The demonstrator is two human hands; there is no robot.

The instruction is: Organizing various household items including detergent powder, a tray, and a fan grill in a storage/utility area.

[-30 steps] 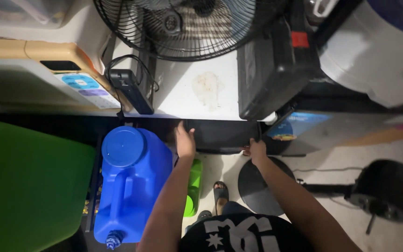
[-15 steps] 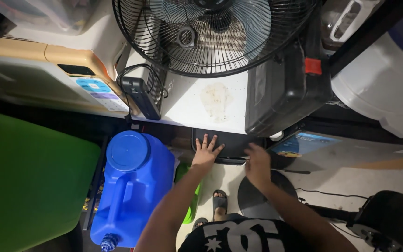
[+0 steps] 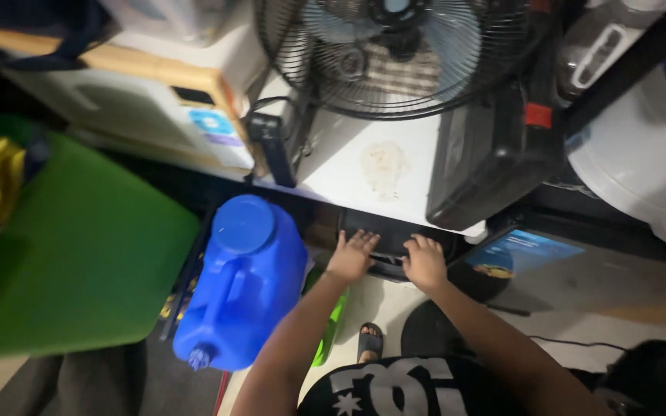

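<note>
Bottom centre, we've got both hands on a black tray [image 3: 395,231], flat, dark, matte, tucked under the white shelf [image 3: 364,154] at mid-frame. Left hand [image 3: 351,256] lies flat w/ fingers spread; right hand [image 3: 424,262] curls over its front edge. Left of them, glossy blue plastic jug [image 3: 240,281]. Further up, round wire-grille fan [image 3: 398,54].

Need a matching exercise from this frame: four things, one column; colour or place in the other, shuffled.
Things:
1. water jug
2. fan
3. left hand
4. bin lid

Descriptions:
A. green, far left
B. blue, lying beside the left forearm
C. black grille, on top of the white surface
D. flat on the dark tray under the white surface

Pairs: 1-B, 2-C, 3-D, 4-A
</note>
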